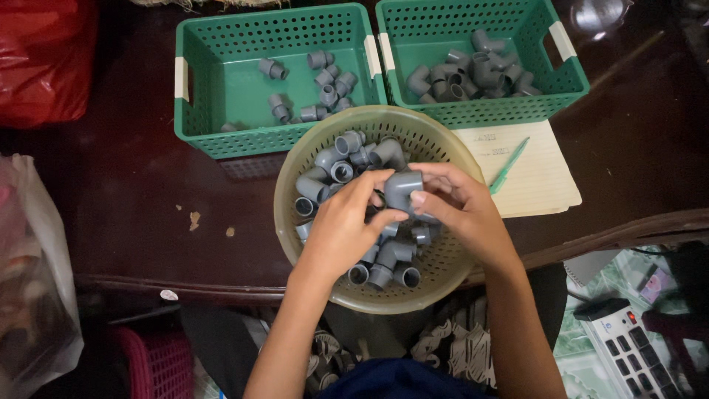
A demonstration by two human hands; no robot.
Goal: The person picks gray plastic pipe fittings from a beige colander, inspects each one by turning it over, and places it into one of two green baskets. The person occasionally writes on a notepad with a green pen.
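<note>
A dark wooden table (125, 170) fills the view, dim and glossy; on it sit two green perforated baskets and, nearer the person, a round beige colander (310, 155) piled with grey pipe fittings. Both hands meet over the colander's middle; the left hand (343, 225) has its fingers curled together, its fingertips pressed to the side of one grey elbow fitting (402, 188); the right hand (458, 203) clamps that same fitting from the other side, thumb on its face, fingers wrapped behind. The fitting sits between the two sets of fingertips, lifted just above the heap (347, 162).

Beyond the fingertips, the left green basket (214, 44) holds about a dozen short straight couplings, scattered loosely toward its right half; the right green basket (546, 81) holds a denser cluster, roughly a dozen and a half elbow pieces, though they overlap too much for an exact count. Judging by these, the sorting looks partly done; some twenty fittings show in the colander around and beneath the hands, with more probably hidden under the palms.

To the right of the right hand's knuckles lies a pale notepad (539, 185) with a green pen (509, 166) across it; far left of the left wrist a red plastic bag (44, 59) sits at the table's corner.
</note>
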